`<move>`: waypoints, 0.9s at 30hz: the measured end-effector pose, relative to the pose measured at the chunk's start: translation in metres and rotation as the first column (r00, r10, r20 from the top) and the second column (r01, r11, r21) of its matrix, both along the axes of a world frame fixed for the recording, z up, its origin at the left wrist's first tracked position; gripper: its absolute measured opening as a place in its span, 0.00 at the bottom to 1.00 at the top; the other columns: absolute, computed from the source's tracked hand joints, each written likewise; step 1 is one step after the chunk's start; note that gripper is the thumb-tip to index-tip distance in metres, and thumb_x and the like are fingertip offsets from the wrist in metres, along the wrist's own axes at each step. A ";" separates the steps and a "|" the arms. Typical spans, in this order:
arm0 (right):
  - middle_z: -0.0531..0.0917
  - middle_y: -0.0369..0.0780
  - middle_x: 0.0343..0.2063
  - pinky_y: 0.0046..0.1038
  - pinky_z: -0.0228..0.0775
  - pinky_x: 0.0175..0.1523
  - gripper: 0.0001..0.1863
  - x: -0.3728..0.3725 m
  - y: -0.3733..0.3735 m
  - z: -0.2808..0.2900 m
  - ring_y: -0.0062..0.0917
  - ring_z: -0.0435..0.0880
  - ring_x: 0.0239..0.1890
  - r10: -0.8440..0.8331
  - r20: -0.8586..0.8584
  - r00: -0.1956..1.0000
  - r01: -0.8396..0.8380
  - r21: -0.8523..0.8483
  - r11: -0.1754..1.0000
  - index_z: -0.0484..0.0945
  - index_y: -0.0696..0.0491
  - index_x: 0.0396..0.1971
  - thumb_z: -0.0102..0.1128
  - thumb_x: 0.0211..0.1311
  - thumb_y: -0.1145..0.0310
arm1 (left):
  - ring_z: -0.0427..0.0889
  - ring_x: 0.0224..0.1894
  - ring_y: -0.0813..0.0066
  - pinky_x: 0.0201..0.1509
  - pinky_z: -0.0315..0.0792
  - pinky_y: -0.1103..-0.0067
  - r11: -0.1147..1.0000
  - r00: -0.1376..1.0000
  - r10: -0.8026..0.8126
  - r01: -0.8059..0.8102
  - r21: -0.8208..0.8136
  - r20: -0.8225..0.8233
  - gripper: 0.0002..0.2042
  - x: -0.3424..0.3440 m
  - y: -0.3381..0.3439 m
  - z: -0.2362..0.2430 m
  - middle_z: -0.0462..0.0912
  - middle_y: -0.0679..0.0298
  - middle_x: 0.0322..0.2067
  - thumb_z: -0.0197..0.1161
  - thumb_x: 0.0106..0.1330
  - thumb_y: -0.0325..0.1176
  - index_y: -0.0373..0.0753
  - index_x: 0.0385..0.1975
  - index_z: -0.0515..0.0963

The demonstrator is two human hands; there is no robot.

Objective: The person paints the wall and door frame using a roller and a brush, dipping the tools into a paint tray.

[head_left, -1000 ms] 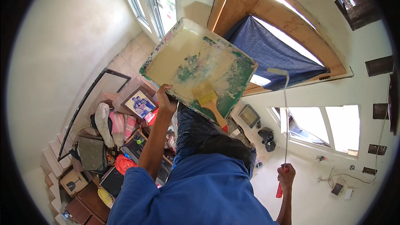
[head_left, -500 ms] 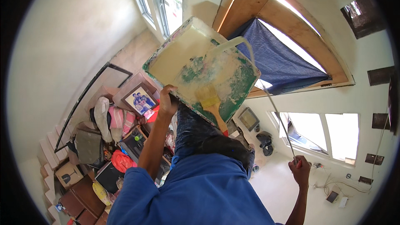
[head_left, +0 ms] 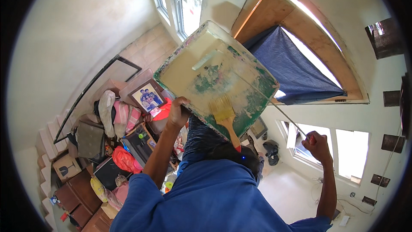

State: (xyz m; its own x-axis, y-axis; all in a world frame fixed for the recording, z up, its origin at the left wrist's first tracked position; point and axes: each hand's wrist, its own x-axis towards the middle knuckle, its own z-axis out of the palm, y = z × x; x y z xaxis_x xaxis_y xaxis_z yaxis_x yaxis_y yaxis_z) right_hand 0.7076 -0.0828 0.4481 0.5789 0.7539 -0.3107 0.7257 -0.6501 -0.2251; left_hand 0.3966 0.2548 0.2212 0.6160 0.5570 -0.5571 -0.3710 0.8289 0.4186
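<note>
My left hand (head_left: 178, 112) grips the near left edge of a paint tray (head_left: 257, 122), green under smears of cream paint. Cream paint covers much of its floor. A flat paintbrush (head_left: 231, 133) with a wooden handle lies at the near side, its bristles in the tray and its red-tipped handle sticking out over the rim. Out to the right, my right hand (head_left: 316, 147) is closed round the red handle of a paint roller (head_left: 207, 60). The roller's thin rod slants over the tray, and its pale sleeve is down in the paint.
Household goods crowd the left below: a framed photo (head_left: 148, 97), a red bag (head_left: 123, 159), a cardboard box (head_left: 67, 167) and clothes. A black railing (head_left: 81, 96) runs beside stairs. A dark blue sheet (head_left: 292, 66) hangs in a wooden-framed opening. Cables trail at lower right.
The roller has come down from above the tray's far right corner into the paint, its sleeve moving left. My right hand has risen slightly. The left hand still holds the tray.
</note>
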 end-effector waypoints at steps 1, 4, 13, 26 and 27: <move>0.75 0.42 0.14 0.28 0.69 0.27 0.14 0.003 0.007 0.002 0.29 0.73 0.16 -0.008 -0.014 1.000 0.007 -0.035 0.999 0.76 0.56 0.29 0.69 0.45 0.65 | 0.77 0.37 0.65 0.47 0.70 0.69 1.000 1.000 -0.008 0.008 0.001 0.010 0.11 0.000 0.000 0.002 0.79 0.59 0.34 0.54 0.49 0.29 0.33 0.32 0.75; 0.77 0.44 0.16 0.30 0.71 0.31 0.14 0.009 0.021 0.001 0.32 0.77 0.19 0.001 -0.048 0.999 -0.002 -0.023 1.000 0.76 0.57 0.29 0.68 0.46 0.64 | 0.76 0.36 0.65 0.46 0.70 0.69 1.000 1.000 -0.024 0.024 0.005 0.018 0.08 0.004 -0.001 0.012 0.78 0.61 0.31 0.55 0.48 0.29 0.34 0.28 0.75; 0.77 0.44 0.17 0.28 0.70 0.31 0.14 0.013 0.018 0.015 0.30 0.77 0.20 -0.034 -0.023 0.999 0.032 -0.100 0.995 0.77 0.58 0.29 0.68 0.45 0.65 | 0.76 0.34 0.72 0.43 0.69 0.75 0.979 0.999 -0.044 0.049 0.199 -0.033 0.03 -0.013 -0.002 -0.024 0.78 0.64 0.28 0.59 0.48 0.22 0.35 0.23 0.76; 0.72 0.40 0.13 0.24 0.63 0.24 0.13 0.002 -0.034 -0.005 0.22 0.68 0.15 -0.072 -0.026 0.997 0.074 0.047 0.996 0.76 0.57 0.29 0.68 0.43 0.70 | 0.76 0.36 0.74 0.45 0.68 0.74 0.977 0.996 -0.084 0.087 0.194 -0.024 0.08 -0.012 0.001 0.005 0.79 0.65 0.29 0.61 0.51 0.22 0.33 0.31 0.76; 0.72 0.40 0.13 0.25 0.64 0.24 0.13 0.001 -0.034 -0.005 0.23 0.69 0.15 -0.069 -0.015 0.998 0.070 0.053 0.996 0.76 0.57 0.29 0.68 0.43 0.70 | 0.76 0.36 0.74 0.45 0.68 0.74 0.977 0.996 -0.089 0.091 0.195 -0.018 0.07 -0.013 0.001 0.005 0.79 0.65 0.29 0.61 0.51 0.23 0.33 0.30 0.76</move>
State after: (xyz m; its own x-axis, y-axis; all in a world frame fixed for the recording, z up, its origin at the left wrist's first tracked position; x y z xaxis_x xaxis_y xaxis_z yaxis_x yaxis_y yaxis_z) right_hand 0.7085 -0.1167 0.4427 0.6263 0.7278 -0.2793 0.6761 -0.6855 -0.2702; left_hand 0.3841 0.2561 0.2262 0.6640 0.5984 -0.4484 -0.2944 0.7604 0.5789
